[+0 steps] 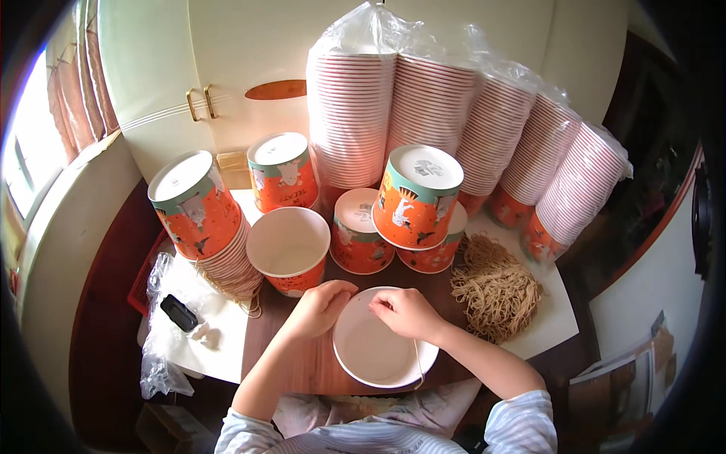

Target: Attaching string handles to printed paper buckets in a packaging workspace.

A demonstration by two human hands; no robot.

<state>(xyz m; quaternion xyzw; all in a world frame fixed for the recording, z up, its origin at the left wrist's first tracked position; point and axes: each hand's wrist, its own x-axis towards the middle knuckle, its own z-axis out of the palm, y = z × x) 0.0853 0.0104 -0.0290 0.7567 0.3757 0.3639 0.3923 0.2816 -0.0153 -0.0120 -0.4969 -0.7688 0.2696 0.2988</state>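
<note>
In front of me a white-lined paper bucket (378, 352) stands with its mouth facing up. My left hand (321, 306) is closed at its far left rim, fingertips gripping the edge. Over the bucket's far side, my right hand (407, 312) holds thumb and fingers together in a pinch; what lies between them is too small to make out. A thin tan cord (419, 359) hangs over the near right rim. To the right lies a tangled heap of tan cords (499, 289). Another open orange bucket (289, 253) stands just beyond my left hand.
Upside-down orange buckets (414, 198) are piled behind the work spot. At the left rises a nested bucket stack (193, 204), with another upturned bucket (283, 172) beside it. Tall plastic-wrapped bucket stacks (352, 121) line the back. A black tray-like item (179, 312) lies near crumpled clear plastic (157, 352).
</note>
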